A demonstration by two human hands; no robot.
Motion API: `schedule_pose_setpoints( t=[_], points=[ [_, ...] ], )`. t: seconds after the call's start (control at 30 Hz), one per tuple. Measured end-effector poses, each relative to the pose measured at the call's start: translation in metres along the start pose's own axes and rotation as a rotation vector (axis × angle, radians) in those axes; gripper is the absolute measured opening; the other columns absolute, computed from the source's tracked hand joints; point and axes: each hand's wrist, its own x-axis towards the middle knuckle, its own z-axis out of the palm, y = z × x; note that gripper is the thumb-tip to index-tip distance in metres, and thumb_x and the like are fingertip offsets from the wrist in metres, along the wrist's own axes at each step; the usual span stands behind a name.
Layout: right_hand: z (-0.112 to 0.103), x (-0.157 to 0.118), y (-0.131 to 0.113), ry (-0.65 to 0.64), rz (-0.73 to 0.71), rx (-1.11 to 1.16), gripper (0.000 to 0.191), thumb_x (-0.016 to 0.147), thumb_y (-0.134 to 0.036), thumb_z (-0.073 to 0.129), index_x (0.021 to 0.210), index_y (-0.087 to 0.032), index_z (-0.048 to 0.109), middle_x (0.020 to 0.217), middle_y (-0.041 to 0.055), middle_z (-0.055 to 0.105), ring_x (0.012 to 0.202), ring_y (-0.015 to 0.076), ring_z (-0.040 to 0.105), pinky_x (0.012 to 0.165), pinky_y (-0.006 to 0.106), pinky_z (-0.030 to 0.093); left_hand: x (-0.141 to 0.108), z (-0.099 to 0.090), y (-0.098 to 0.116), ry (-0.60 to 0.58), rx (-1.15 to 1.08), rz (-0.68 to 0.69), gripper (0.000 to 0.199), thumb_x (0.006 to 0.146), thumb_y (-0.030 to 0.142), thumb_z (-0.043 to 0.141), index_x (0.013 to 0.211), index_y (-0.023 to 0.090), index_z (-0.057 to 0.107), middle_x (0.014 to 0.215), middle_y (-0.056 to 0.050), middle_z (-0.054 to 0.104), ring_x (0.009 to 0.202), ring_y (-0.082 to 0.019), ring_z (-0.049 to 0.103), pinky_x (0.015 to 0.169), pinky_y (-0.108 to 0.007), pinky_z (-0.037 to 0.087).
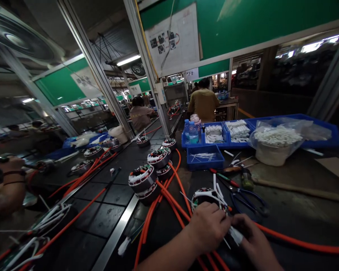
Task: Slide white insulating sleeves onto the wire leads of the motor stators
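Right in front of me lies a motor stator, a round ring with white sleeved wires standing up from it. My left hand rests over its near side, fingers curled and pressed together at the wire ends; what they pinch is hidden. Close beside it, my right hand grips a small whitish piece between thumb and fingers; its exact kind is unclear. A thin white strip hangs below, between the hands. An orange cable runs off to the right from beneath the right hand.
Stacked stators with orange cables stand left of my work. Blue-handled pliers and a screwdriver lie behind my hands. Beyond are a small blue tray, blue bins of white sleeves and a bagged tub. A co-worker's arm is far left.
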Motion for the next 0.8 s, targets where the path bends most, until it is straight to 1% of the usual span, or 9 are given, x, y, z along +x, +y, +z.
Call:
schedule_pose_setpoints(
  t=[0.13,0.23,0.3,0.37,0.4,0.5,0.6,0.7,0.8],
  points=[
    [0.000,-0.001,-0.002,0.042,0.036,0.026,0.010,0.061,-0.024,0.059,0.064,-0.021,0.050,0.061,-0.0014,0.055,0.059,0.0168,0.055,0.054,0.025,0.048,-0.005,-0.001,0.005,0.005,-0.325,-0.169,0.027,0.075,0.023,0.058,0.103,0.021,0.059,0.090,-0.003,0.064,0.076,-0.015,0.058,0.064,-0.026,0.045],
    [-0.003,-0.003,-0.005,-0.058,0.023,0.013,0.012,0.061,-0.024,0.061,0.068,-0.020,0.052,0.074,0.0023,0.061,0.070,0.0199,0.058,0.065,0.028,0.050,-0.008,0.004,0.008,0.045,-0.479,-0.315,0.017,0.077,0.023,0.058,0.092,0.022,0.064,0.089,-0.003,0.064,0.078,-0.014,0.059,0.069,-0.024,0.047],
    [-0.006,-0.004,-0.008,-0.150,0.022,-0.069,0.011,0.064,-0.025,0.061,0.072,-0.020,0.057,0.080,0.0037,0.063,0.075,0.0213,0.058,0.070,0.030,0.049,-0.009,0.008,0.009,0.078,-0.485,-0.343,0.013,0.077,0.020,0.056,0.087,0.021,0.064,0.085,-0.003,0.065,0.076,-0.014,0.059,0.068,-0.024,0.047],
    [-0.010,-0.005,-0.011,-0.215,0.041,-0.142,0.010,0.069,-0.029,0.056,0.070,-0.019,0.059,0.073,0.0030,0.063,0.071,0.0208,0.058,0.067,0.029,0.049,-0.008,0.011,0.011,0.116,-0.436,-0.311,0.015,0.075,0.017,0.056,0.087,0.020,0.063,0.086,-0.004,0.065,0.077,-0.015,0.059,0.068,-0.027,0.047],
    [-0.013,-0.007,-0.013,-0.232,0.049,-0.156,0.014,0.072,-0.030,0.053,0.067,-0.019,0.059,0.068,0.0025,0.062,0.067,0.0204,0.057,0.064,0.029,0.048,-0.008,0.012,0.011,0.139,-0.397,-0.292,0.015,0.074,0.017,0.056,0.087,0.020,0.063,0.088,-0.004,0.065,0.079,-0.017,0.058,0.070,-0.030,0.046],
    [-0.021,-0.017,-0.019,-0.221,0.048,-0.156,0.023,0.076,-0.031,0.046,0.062,-0.018,0.059,0.062,0.0020,0.059,0.062,0.0189,0.055,0.057,0.027,0.044,-0.008,0.012,0.012,0.185,-0.305,-0.335,0.014,0.075,0.017,0.053,0.086,0.020,0.061,0.095,-0.006,0.063,0.087,-0.021,0.056,0.077,-0.038,0.044],
    [-0.024,-0.021,-0.032,-0.199,0.049,-0.123,0.024,0.077,-0.029,0.044,0.062,-0.017,0.059,0.064,0.0025,0.060,0.064,0.0184,0.056,0.059,0.026,0.042,-0.011,0.017,0.011,0.129,-0.284,-0.457,0.026,0.072,0.023,0.056,0.097,0.016,0.056,0.094,-0.009,0.061,0.088,-0.023,0.056,0.086,-0.045,0.042],
    [-0.010,0.002,-0.046,-0.164,0.017,-0.110,0.023,0.075,-0.028,0.044,0.061,-0.017,0.058,0.066,0.0035,0.062,0.067,0.0185,0.057,0.064,0.028,0.042,-0.013,0.028,0.008,0.050,-0.239,-0.485,0.028,0.066,0.030,0.062,0.089,0.015,0.057,0.078,-0.008,0.062,0.077,-0.024,0.058,0.086,-0.048,0.041],
    [0.014,0.044,-0.049,-0.106,0.060,-0.159,0.022,0.071,-0.026,0.045,0.051,-0.018,0.050,0.053,0.0011,0.054,0.054,0.0153,0.050,0.053,0.026,0.039,-0.012,0.039,0.006,0.038,-0.212,-0.458,0.017,0.066,0.027,0.062,0.078,0.016,0.059,0.070,-0.007,0.063,0.071,-0.024,0.059,0.079,-0.044,0.044]
  ],
)
